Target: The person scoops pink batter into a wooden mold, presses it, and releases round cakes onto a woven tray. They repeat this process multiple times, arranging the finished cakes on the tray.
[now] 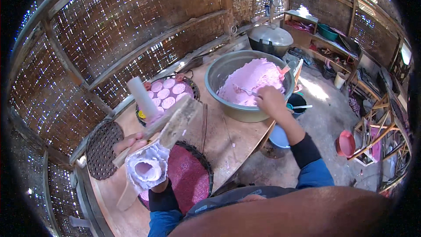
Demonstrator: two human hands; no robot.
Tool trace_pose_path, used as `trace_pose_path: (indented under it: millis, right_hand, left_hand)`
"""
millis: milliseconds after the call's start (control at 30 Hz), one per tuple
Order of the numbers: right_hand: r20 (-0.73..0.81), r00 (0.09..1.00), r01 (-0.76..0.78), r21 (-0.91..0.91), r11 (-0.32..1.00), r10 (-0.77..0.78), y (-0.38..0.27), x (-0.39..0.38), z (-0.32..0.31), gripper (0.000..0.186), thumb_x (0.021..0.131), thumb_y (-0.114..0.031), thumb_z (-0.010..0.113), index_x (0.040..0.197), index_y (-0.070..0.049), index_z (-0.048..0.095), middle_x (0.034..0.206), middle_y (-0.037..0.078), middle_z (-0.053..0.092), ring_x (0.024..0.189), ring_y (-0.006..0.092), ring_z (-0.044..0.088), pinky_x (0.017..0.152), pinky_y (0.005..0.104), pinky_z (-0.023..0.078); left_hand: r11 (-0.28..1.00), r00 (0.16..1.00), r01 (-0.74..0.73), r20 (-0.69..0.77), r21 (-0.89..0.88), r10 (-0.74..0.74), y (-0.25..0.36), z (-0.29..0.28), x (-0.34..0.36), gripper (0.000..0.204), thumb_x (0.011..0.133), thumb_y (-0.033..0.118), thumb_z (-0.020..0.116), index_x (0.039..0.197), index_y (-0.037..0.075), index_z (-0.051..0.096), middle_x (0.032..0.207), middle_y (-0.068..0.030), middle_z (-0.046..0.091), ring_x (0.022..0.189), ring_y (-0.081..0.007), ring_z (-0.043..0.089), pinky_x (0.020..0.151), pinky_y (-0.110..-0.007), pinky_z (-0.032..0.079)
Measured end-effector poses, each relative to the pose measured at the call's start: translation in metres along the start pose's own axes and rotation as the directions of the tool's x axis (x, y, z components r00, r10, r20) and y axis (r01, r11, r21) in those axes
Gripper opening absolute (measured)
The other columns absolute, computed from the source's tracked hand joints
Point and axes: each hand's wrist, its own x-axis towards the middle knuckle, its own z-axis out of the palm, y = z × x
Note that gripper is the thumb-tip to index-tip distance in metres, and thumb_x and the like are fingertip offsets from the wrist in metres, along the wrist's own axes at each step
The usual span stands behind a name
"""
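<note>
My left hand (128, 144) is wrapped round a wooden hand press (177, 120), a set of rough boards. A pale tube (142, 96) sticks out at its far side. The press's near end is a round opening (149, 166) with a rim caked in whitish-pink paste. Over the large grey-green basin (215, 85), my right hand (271, 101) grips a spoon (246, 91), its tip in the mound of pink dough (252, 77). An orange-pink scraper-like piece (285, 70) stands in the dough near the basin's right side.
On the wooden table (226, 142) lie a round tray of pink discs (168, 92), a tray of deep pink grains (188, 173) and a dark woven mat (105, 149). Behind the basin stands a lidded pot (271, 35). A dark bucket (299, 103) and red basin (346, 144) are on the right.
</note>
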Motion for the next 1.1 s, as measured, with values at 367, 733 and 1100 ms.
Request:
trace_pose_path:
  millis: [367,733,1100]
  right_hand:
    - [0.341,0.937,-0.009,-0.210,0.978,0.082,0.056,0.032,-0.018,0.023,0.082,-0.020,0.048,0.089,-0.001,0.059,0.087,0.019,0.061,0.085,0.0343,0.061,0.072,0.0470,0.047]
    - [0.278,0.956,-0.112,0.053,0.992,0.093,0.077,0.044,-0.006,0.041,0.092,-0.035,0.036,0.096,0.001,0.053,0.082,0.023,0.061,0.082,0.0372,0.061,0.071,0.0456,0.047]
    - [-0.120,0.977,-0.211,-0.421,0.882,0.176,0.091,0.035,0.008,0.031,0.090,-0.026,0.040,0.107,-0.002,0.047,0.070,0.015,0.063,0.059,0.0339,0.062,0.050,0.0461,0.048]
  left_hand:
    - [0.988,0.987,0.145,0.065,0.046,-0.148,-0.007,-0.010,-0.005,0.030,0.084,0.017,0.056,0.108,0.001,0.045,0.092,-0.0125,0.056,0.085,-0.0194,0.058,0.081,-0.030,0.048]
    - [0.984,0.987,0.150,0.037,0.098,-0.154,-0.007,-0.018,0.003,0.029,0.082,0.019,0.057,0.104,0.003,0.048,0.090,-0.0126,0.056,0.082,-0.0211,0.058,0.077,-0.032,0.048]
    - [0.980,0.986,0.161,0.026,0.114,-0.165,-0.004,-0.030,0.007,0.028,0.080,0.021,0.059,0.100,0.004,0.050,0.088,-0.0127,0.056,0.079,-0.0229,0.058,0.072,-0.034,0.048]
